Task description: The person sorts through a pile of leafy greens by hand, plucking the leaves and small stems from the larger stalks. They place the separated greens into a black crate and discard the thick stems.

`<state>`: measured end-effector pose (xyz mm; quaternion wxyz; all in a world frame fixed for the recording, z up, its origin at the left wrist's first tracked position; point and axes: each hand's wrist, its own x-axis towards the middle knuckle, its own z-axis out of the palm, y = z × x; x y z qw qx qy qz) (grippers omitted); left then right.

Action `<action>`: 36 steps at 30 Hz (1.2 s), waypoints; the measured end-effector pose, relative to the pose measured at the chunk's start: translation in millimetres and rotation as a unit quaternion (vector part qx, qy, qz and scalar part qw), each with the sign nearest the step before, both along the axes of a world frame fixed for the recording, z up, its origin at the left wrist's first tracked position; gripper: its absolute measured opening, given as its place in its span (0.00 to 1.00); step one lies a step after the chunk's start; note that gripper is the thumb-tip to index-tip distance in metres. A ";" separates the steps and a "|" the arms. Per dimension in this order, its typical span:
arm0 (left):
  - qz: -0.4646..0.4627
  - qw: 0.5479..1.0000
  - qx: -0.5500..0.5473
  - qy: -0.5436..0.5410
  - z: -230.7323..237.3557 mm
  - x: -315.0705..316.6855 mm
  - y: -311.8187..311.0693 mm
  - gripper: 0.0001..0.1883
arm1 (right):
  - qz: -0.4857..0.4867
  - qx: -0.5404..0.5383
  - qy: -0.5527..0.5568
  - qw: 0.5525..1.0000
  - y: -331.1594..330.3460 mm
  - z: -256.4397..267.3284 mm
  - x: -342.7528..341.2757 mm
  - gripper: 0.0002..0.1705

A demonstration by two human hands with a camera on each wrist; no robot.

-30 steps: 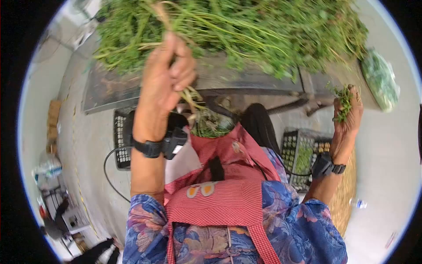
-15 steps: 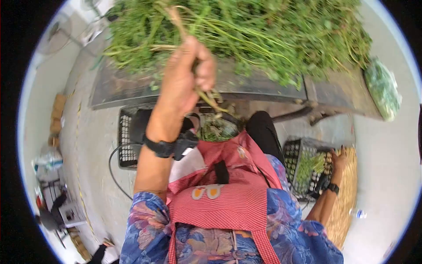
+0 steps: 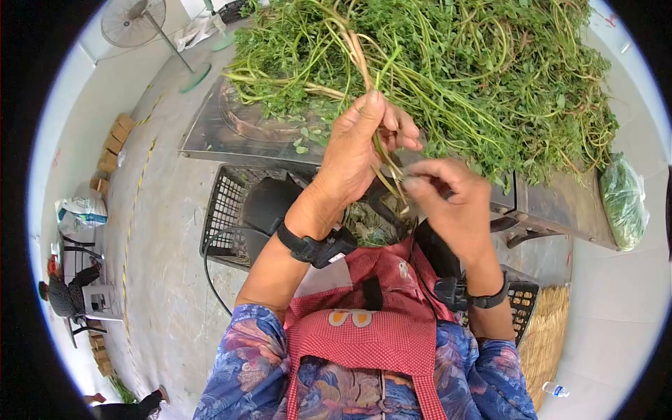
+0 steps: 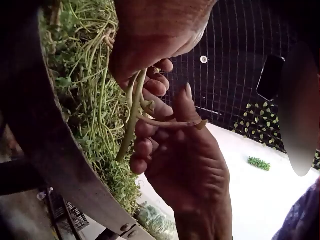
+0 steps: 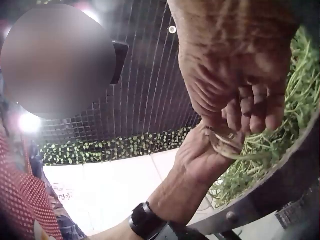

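Observation:
In the head view my left hand (image 3: 360, 143) grips a few long stems of leafy greens (image 3: 358, 59) over the table's near edge. Their pale lower ends (image 4: 131, 131) stick out below its fingers in the left wrist view. My right hand (image 3: 451, 203) is right at these ends, its thumb raised apart from its loosely bent fingers (image 4: 142, 147). One thin stem crosses in front of its palm in the left wrist view. Beyond both hands a big heap of greens (image 3: 483, 91) covers much of the dark table (image 3: 245, 136).
A filled plastic bag (image 3: 623, 203) sits at the table's right end. Black crates stand low on both sides, the left crate (image 3: 225, 210) partly under the table. A red checked apron (image 3: 378, 336) covers the lap. A standing fan (image 3: 133, 21) is at far left.
My right hand let go of a small bunch of greens at the right-hand crate, then came up to the stems. My left hand keeps its stems and appears further right as the view shifts.

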<state>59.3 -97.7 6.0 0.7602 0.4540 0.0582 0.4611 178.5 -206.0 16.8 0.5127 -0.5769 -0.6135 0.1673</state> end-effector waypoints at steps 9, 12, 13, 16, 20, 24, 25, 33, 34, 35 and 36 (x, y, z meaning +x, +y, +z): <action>-0.042 0.995 -0.055 -0.066 -1.0 -14.0 6.5 0.20 | 0.011 -0.042 0.108 0.993 17.0 -18.2 -9.4 0.08; -0.057 0.994 -0.055 -0.072 -1.0 -15.6 6.6 0.20 | 0.033 -0.093 0.233 0.967 16.2 -19.2 -3.0 0.06; -0.058 0.995 -0.051 -0.070 0.0 -15.7 6.6 0.20 | 0.039 -0.099 0.269 0.957 16.8 -19.3 -1.0 0.05; -0.074 0.993 -0.053 -0.072 -0.7 -16.4 7.8 0.19 | 0.056 -0.097 0.300 0.947 17.7 -25.0 3.1 0.05; -0.077 0.991 -0.073 -0.080 -2.7 -15.2 7.9 0.20 | 0.083 -0.099 0.299 0.946 16.8 -27.8 5.5 0.06; -0.101 0.984 -0.098 -0.112 0.8 -14.4 8.9 0.21 | 0.129 -0.038 0.460 0.877 16.4 -23.4 5.5 0.08; -0.109 0.981 -0.095 -0.131 2.2 -13.7 8.5 0.22 | 0.133 -0.026 0.472 0.871 16.6 -23.3 6.6 0.09; -0.135 0.983 -0.056 -0.110 1.7 -9.2 4.5 0.24 | 0.120 0.045 0.154 0.980 29.9 -25.3 -4.3 0.16; -0.127 0.986 -0.049 -0.093 0.4 -8.7 4.4 0.24 | 0.111 0.058 0.105 0.986 30.8 -22.3 -5.9 0.15; -0.127 0.986 -0.049 -0.093 0.2 -7.8 3.4 0.24 | 0.102 0.071 0.056 0.991 31.0 -20.9 -6.5 0.15; -0.114 0.989 -0.045 -0.078 0.0 -7.0 1.9 0.23 | 0.102 0.071 0.056 0.991 30.8 -22.2 -6.4 0.15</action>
